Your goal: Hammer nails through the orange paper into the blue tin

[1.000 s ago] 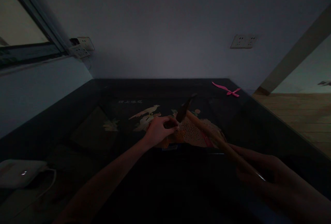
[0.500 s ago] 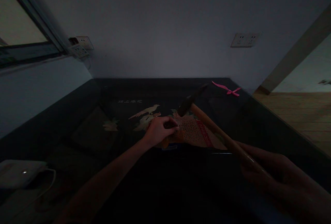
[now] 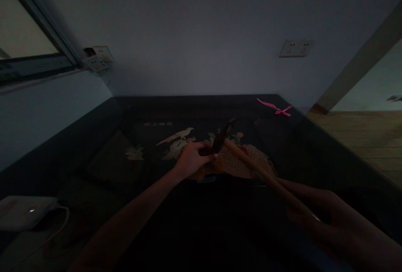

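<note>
My right hand (image 3: 317, 213) is wrapped round the wooden handle of a hammer (image 3: 266, 175). Its dark head is low, close beside the fingertips of my left hand (image 3: 196, 159). The thumb and forefinger of that left hand are pinched together over a patterned, spotted sheet or packet (image 3: 241, 163) with a red band. What the pinch holds, if anything, is hidden by the hammer head and the dim light. A bit of blue printing shows below the left hand. Both the packet and the left hand rest on the black table (image 3: 150, 108).
A pink ribbon bow (image 3: 281, 111) lies at the table's far right corner. On the left are a white box-shaped device (image 3: 27, 213) with a cable, and an inlaid bird picture (image 3: 177, 138) on the tabletop. Wall sockets (image 3: 295, 48) are behind, a window at upper left.
The hammer head has come down and left, from above the packet to right beside my left fingertips. My left hand has stayed in place.
</note>
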{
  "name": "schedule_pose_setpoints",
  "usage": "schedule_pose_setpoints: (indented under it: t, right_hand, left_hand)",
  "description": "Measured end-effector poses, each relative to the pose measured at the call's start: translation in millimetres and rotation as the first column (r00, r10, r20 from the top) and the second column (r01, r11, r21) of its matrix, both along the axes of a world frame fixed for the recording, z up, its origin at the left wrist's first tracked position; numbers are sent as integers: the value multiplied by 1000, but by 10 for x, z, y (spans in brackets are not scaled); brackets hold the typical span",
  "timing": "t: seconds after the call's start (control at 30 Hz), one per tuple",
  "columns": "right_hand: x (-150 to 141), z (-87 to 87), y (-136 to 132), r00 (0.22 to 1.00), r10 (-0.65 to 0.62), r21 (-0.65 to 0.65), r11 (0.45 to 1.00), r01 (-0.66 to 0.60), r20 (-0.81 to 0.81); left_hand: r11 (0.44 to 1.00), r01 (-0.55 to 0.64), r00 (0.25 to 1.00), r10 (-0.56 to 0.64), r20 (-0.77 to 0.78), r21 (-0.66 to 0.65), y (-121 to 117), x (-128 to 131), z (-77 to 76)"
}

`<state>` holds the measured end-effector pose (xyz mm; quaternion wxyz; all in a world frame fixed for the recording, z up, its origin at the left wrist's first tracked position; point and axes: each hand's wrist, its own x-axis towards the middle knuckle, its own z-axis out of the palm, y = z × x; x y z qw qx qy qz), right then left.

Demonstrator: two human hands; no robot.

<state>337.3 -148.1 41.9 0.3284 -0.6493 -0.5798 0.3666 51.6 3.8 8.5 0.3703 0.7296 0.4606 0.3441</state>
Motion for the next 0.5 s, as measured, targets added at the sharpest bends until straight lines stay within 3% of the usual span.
schedule_pose_setpoints:
  t: [0.23, 0.37, 0.5]
  right_hand:
    - [-4, 40, -9, 1000, -6, -41, 999, 5, -20]
    - [-64, 19, -37, 998, -66, -13, 998, 66, -22]
    - [-4, -4, -28, 999, -29, -20, 999, 29, 16]
  left_hand:
    - [999, 8, 999, -6, 52, -40, 4, 7, 3]
    - [1000, 6, 1000, -6, 10, -13, 11, 4, -2]
    - [1000, 7, 1000, -7, 3, 17, 7, 2, 3]
